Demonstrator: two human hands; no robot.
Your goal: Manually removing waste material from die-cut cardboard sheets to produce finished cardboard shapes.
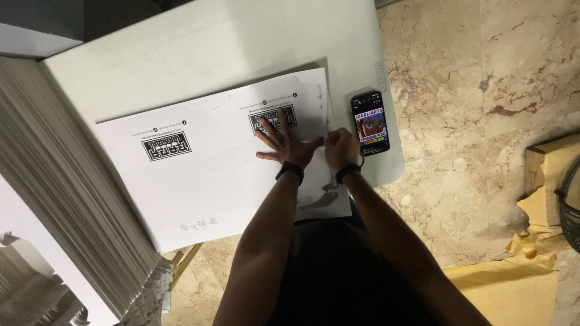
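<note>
Large white printed sheet (pixel 199 175), bearing two black block marks, lying on a pale green mat (pixel 217 42). Left hand (pixel 284 143) pressed flat on it, fingers spread; right hand (pixel 341 149) curled, pinching the sheet's right edge. Smartphone (pixel 370 123) just beside.

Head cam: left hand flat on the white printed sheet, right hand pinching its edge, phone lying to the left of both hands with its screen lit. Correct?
Not quite. In the head view the phone lies to the right of both hands, not the left, on the pale board. The rest holds: the left hand is flat on the white printed sheet, the right hand is pinching its edge, and the screen is lit.
</note>
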